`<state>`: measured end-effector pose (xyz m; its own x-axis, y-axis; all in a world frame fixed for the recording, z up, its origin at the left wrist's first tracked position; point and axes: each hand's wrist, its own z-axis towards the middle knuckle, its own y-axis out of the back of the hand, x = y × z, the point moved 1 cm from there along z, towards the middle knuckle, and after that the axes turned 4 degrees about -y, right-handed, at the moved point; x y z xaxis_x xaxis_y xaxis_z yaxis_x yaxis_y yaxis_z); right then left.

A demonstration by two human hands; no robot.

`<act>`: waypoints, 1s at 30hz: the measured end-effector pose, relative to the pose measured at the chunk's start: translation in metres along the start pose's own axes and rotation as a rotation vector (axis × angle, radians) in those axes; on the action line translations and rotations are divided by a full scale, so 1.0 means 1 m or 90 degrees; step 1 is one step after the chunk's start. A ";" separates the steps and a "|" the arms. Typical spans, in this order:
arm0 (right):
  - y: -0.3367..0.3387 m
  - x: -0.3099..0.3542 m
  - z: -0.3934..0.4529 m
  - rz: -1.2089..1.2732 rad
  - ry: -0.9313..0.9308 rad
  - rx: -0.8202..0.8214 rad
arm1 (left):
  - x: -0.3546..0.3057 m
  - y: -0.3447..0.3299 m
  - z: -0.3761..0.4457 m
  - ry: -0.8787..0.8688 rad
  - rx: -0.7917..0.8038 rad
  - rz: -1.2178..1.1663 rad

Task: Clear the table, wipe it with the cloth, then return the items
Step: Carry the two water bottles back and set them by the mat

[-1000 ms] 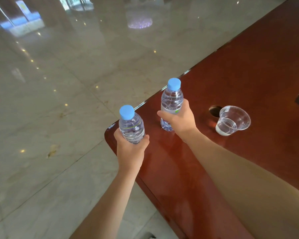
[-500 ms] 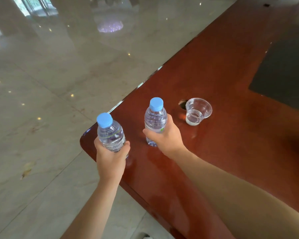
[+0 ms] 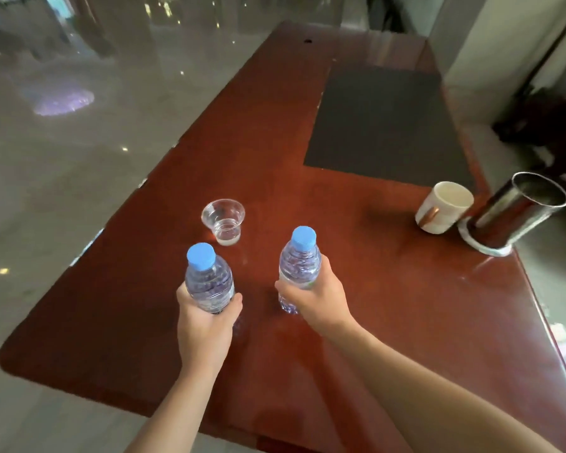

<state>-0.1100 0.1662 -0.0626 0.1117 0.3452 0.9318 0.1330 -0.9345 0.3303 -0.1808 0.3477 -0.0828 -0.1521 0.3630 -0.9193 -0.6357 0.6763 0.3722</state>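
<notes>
Left hand [image 3: 206,325] grip wraps clear blue-capped water bottle [image 3: 209,282], right hand [image 3: 317,297] grip wraps its twin [image 3: 299,266]; both upright, lower centre, above red-brown tabletop [image 3: 389,305]. Clear plastic cup [image 3: 223,220] just beyond, nearer left hand.

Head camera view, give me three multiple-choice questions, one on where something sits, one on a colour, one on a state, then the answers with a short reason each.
1. Where is the clear plastic cup?
A. On the table beyond the two bottles
B. On the dark mat
C. On the floor

2. What colour are the bottle caps?
A. Red
B. Blue
C. White

3. What is the left hand doing?
A. Lying flat on the table
B. Holding the white mug
C. Gripping a bottle

Answers:
1. A, it stands on the red-brown table past both bottles.
2. B, the left bottle and right bottle both have blue caps.
3. C, its fingers wrap the left bottle.
</notes>
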 end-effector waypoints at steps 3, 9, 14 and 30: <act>0.042 -0.012 -0.004 0.000 -0.026 -0.071 | -0.018 -0.034 -0.005 -0.006 0.054 -0.018; 0.108 -0.032 -0.012 0.010 -0.076 -0.182 | -0.052 -0.092 -0.019 -0.023 0.140 -0.022; 0.141 -0.043 -0.008 0.008 -0.101 -0.234 | -0.070 -0.133 -0.024 -0.023 0.184 -0.010; 0.155 -0.037 0.130 0.005 -0.059 -0.296 | -0.109 -0.262 0.070 -0.091 0.212 0.006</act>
<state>0.0345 0.0198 -0.0652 0.2015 0.3247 0.9241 -0.3205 -0.8697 0.3754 0.0548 0.1759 -0.0712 -0.0344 0.4409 -0.8969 -0.3496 0.8354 0.4241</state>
